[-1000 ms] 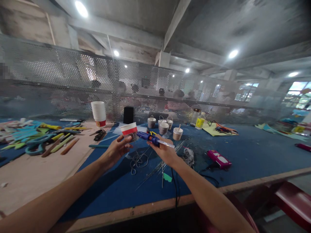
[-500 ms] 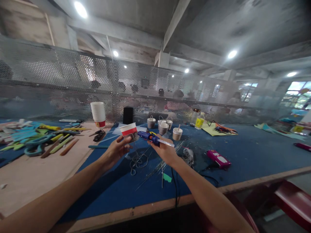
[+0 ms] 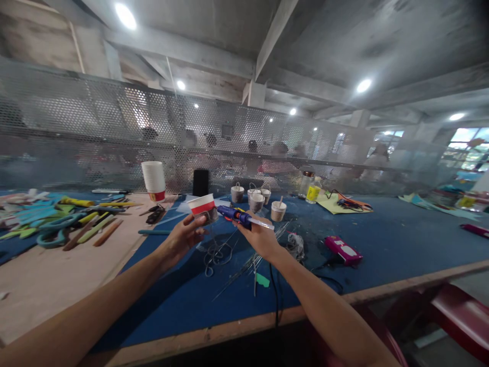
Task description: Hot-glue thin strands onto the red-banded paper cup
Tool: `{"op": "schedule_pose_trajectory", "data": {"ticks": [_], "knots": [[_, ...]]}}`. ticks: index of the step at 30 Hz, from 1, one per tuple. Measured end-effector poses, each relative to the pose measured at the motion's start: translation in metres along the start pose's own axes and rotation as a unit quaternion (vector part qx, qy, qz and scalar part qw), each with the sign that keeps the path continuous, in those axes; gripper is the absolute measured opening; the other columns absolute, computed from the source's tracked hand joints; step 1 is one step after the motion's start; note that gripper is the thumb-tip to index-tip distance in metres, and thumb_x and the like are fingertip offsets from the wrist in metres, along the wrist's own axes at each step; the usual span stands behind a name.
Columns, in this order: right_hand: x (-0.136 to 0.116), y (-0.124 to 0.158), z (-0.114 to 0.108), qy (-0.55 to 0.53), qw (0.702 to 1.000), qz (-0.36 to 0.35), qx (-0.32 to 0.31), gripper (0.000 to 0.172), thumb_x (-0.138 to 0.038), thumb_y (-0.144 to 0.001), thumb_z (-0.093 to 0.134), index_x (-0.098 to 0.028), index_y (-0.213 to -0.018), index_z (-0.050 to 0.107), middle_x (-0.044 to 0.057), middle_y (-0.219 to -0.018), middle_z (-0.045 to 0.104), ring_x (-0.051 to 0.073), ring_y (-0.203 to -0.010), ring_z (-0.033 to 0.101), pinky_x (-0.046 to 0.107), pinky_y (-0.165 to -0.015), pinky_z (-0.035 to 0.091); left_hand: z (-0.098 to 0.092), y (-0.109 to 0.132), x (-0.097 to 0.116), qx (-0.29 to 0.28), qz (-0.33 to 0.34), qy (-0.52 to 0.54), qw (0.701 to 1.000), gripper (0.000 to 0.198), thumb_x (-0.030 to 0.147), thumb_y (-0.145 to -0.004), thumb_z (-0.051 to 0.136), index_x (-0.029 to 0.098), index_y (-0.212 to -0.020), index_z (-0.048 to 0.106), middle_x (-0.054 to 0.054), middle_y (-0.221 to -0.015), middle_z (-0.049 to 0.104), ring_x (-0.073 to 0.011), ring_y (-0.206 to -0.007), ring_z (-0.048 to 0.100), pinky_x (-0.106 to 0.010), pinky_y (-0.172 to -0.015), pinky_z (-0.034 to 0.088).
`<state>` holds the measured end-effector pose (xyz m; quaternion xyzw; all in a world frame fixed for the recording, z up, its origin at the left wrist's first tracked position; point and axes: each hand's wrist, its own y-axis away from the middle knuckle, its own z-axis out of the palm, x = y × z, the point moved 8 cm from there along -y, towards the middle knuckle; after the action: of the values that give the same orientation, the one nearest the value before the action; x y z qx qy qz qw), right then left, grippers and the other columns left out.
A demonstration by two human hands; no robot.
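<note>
Over the blue mat, my left hand point(image 3: 186, 236) is closed on a small paper cup point(image 3: 203, 205) with a red band and grey cord around its lower part. My right hand point(image 3: 260, 237) grips a blue glue gun point(image 3: 236, 215), a clear glue stick jutting from its rear. The gun's nozzle points at the cup's right side, touching or very near it. Grey cord point(image 3: 217, 254) hangs below the cup and lies in loops on the mat. Behind the gun stand several cord-wrapped cups point(image 3: 256, 202).
A stack of paper cups point(image 3: 153, 179) and a black phone point(image 3: 200, 182) stand at the back. Scissors point(image 3: 53, 232) and tools lie left. Bottles point(image 3: 314, 191), a magenta box point(image 3: 343, 250) and a black cable point(image 3: 275, 295) are to the right. A perforated screen runs behind.
The cup in my left hand has turned slightly, showing more of its grey cord wrap. The glue gun stays nearly in place beside it.
</note>
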<state>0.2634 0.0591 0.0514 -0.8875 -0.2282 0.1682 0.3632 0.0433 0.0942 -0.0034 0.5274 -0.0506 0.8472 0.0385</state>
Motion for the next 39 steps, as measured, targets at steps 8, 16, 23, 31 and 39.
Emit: {"op": "schedule_pose_trajectory", "data": {"ticks": [8,16,23,31,39], "knots": [[0.001,0.000,0.000,0.000,1.000,-0.003,0.005,0.028,-0.046,-0.103,0.065,-0.018,-0.110,0.068,0.008,-0.085,0.078,0.024,-0.073,0.073,0.029,-0.062,0.045,0.001,-0.001,0.000,-0.012,0.004,0.004,1.000,0.033,0.023,-0.076,0.094,0.019,-0.106,0.081,-0.005,-0.099,0.080,-0.0085,-0.061,0.068,-0.017,-0.058,0.060],[0.000,0.001,0.001,0.001,1.000,-0.014,0.011,0.029,-0.048,-0.103,0.063,-0.019,-0.106,0.068,0.007,-0.081,0.076,0.023,-0.070,0.071,0.028,-0.060,0.042,0.000,-0.002,-0.001,-0.002,-0.002,0.005,1.000,0.036,0.021,-0.073,0.095,0.018,-0.106,0.080,-0.005,-0.097,0.080,-0.0090,-0.060,0.069,-0.017,-0.057,0.060],[-0.002,0.001,0.001,-0.029,1.000,-0.007,-0.005,0.027,-0.047,-0.102,0.064,-0.021,-0.105,0.070,0.007,-0.081,0.077,0.024,-0.072,0.071,0.027,-0.061,0.041,-0.001,-0.002,-0.003,-0.008,-0.003,-0.011,1.000,0.035,0.027,-0.074,0.096,0.020,-0.104,0.081,-0.005,-0.100,0.080,-0.0097,-0.063,0.069,-0.018,-0.059,0.061],[0.001,0.001,0.005,-0.175,0.984,0.039,-0.015,0.025,-0.047,-0.096,0.070,-0.023,-0.102,0.071,0.007,-0.087,0.078,0.027,-0.082,0.073,0.031,-0.071,0.050,0.002,0.001,0.001,-0.008,-0.001,-0.028,1.000,0.035,0.030,-0.075,0.095,0.019,-0.105,0.081,-0.006,-0.102,0.080,-0.0105,-0.066,0.070,-0.019,-0.061,0.060],[0.035,-0.002,0.026,-0.481,0.837,0.260,-0.029,0.033,-0.049,-0.085,0.074,-0.023,-0.098,0.057,-0.011,-0.051,0.052,0.012,-0.041,0.050,0.026,-0.051,0.041,0.000,-0.001,-0.001,0.002,-0.002,-0.005,1.000,0.034,0.027,-0.073,0.096,0.020,-0.102,0.080,-0.002,-0.092,0.077,-0.0083,-0.060,0.066,-0.018,-0.058,0.059]]}}
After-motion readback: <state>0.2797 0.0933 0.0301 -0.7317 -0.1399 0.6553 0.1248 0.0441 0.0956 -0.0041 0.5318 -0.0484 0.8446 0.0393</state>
